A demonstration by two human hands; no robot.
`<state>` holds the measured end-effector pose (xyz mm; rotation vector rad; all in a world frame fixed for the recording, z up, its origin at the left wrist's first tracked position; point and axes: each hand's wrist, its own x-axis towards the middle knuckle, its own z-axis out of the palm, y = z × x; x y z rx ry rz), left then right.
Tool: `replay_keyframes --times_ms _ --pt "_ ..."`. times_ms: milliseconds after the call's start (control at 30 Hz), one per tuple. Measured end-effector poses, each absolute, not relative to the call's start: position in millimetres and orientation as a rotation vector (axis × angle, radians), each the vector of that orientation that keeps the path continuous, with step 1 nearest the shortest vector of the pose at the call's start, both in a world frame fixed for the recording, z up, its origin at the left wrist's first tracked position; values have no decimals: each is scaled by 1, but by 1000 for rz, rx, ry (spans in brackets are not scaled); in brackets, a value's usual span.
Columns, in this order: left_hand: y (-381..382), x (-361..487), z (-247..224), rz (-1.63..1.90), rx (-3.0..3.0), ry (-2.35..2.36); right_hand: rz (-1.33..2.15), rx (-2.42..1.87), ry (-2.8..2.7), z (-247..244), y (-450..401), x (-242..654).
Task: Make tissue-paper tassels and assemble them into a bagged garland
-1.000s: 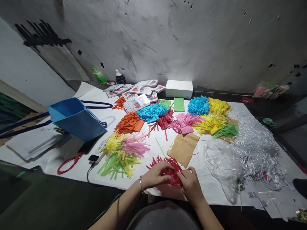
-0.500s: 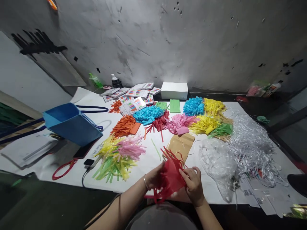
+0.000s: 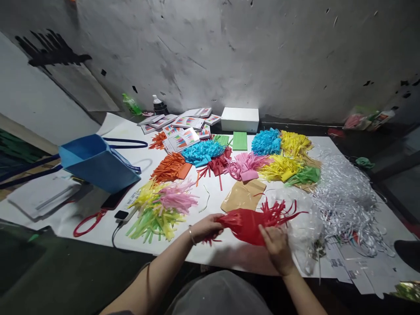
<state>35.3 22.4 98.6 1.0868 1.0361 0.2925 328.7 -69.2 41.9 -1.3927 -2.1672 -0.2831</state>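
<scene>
A sheet of red fringed tissue paper (image 3: pixel 246 225) is stretched out above the near part of the white table covering. My left hand (image 3: pixel 208 228) is closed on its left end, where the strips are bunched together, with some red ends hanging below. My right hand (image 3: pixel 278 247) holds it near the right end, fingers against the solid middle band; its thumb is partly hidden. Loose red strips fan out beyond that hand. Just behind the red paper lies a brown kraft paper piece (image 3: pixel 241 196). A clear plastic bag (image 3: pixel 302 245) is beside my right hand.
Fringed tissue bundles in orange (image 3: pixel 169 168), blue (image 3: pixel 201 153), pink (image 3: pixel 247 166) and yellow (image 3: pixel 282 168) spread across the table. At right sits a heap of white shredded strips (image 3: pixel 344 197). A blue bag (image 3: pixel 98 166), a phone (image 3: pixel 113 199) and a white box (image 3: pixel 239 119) stand around.
The red tissue paper went from folded between my hands to stretched out sideways and farther forward. My left hand now grips its bunched end; my right hand moved right.
</scene>
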Motion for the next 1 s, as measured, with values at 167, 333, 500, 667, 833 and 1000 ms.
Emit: replay_keyframes --times_ms 167,333,500,667,833,1000 --pt "17 -15 74 194 1542 1620 -119 -1421 -2231 -34 -75 257" --pt "-23 15 38 299 2259 1309 -13 -1535 -2235 -45 -76 241" --pt "-39 43 2 246 2403 1178 62 -1678 -2187 -28 -77 257" --pt "-35 34 -8 326 2395 1127 147 -1565 -2211 -15 -82 258" --pt "-34 28 -7 343 2373 1084 204 -1397 -2327 -23 -70 238" --pt "-33 27 -2 343 2264 1107 260 -1487 -2280 -21 -61 235"
